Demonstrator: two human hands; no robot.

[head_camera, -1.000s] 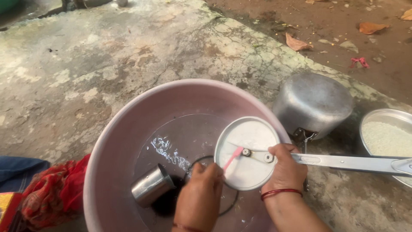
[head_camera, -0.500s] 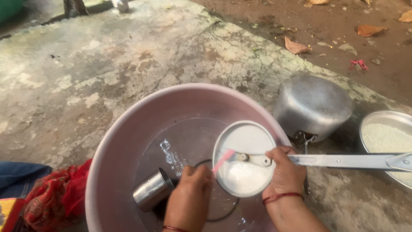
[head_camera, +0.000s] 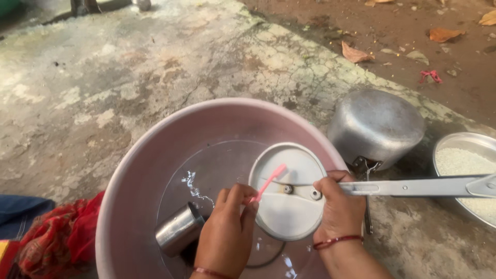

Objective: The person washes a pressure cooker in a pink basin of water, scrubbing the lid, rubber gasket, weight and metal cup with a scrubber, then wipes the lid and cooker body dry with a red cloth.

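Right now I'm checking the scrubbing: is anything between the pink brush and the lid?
Nothing visible. The left hand holds the pink brush with its tip against the lid, which the right hand holds over the basin.

Soft even daylight, slight blur.
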